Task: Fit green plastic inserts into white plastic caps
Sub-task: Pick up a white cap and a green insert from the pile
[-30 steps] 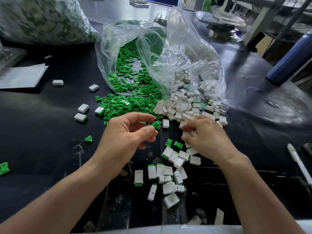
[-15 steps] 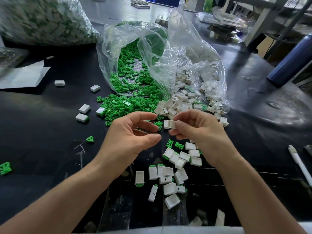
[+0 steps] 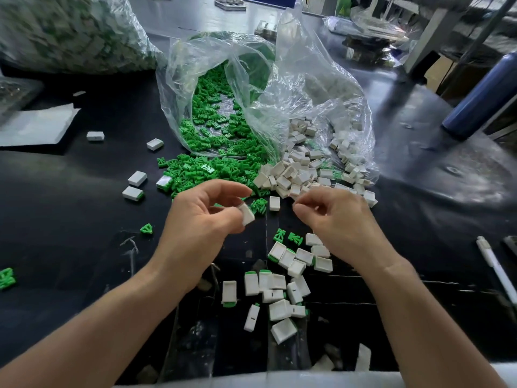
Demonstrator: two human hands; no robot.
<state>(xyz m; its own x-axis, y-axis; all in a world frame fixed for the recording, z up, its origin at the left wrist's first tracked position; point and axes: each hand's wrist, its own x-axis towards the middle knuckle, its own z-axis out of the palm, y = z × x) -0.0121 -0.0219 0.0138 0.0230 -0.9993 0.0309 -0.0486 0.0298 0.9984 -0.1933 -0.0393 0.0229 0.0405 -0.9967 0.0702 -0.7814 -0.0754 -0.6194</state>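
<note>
Left hand point(image 3: 195, 228) pinched a white cap point(image 3: 246, 214) at its fingertips; right hand point(image 3: 338, 219) curled, contents unclear; green inserts point(image 3: 259, 205) lay just right of the cap, between them.

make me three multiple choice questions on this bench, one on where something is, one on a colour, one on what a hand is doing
1. The heap of green inserts lies:
A left of the loose white caps
B right of them
C on top of them

2. The bottle at far right is:
A red
B dark blue
C yellow

3. The left hand:
A holds nothing
B grips the bottle
C pinches a white cap

Key:
1. A, the green heap sits left and the white heap right.
2. B, its body shows dark blue.
3. C, a cap sits between thumb and fingertips.
</note>
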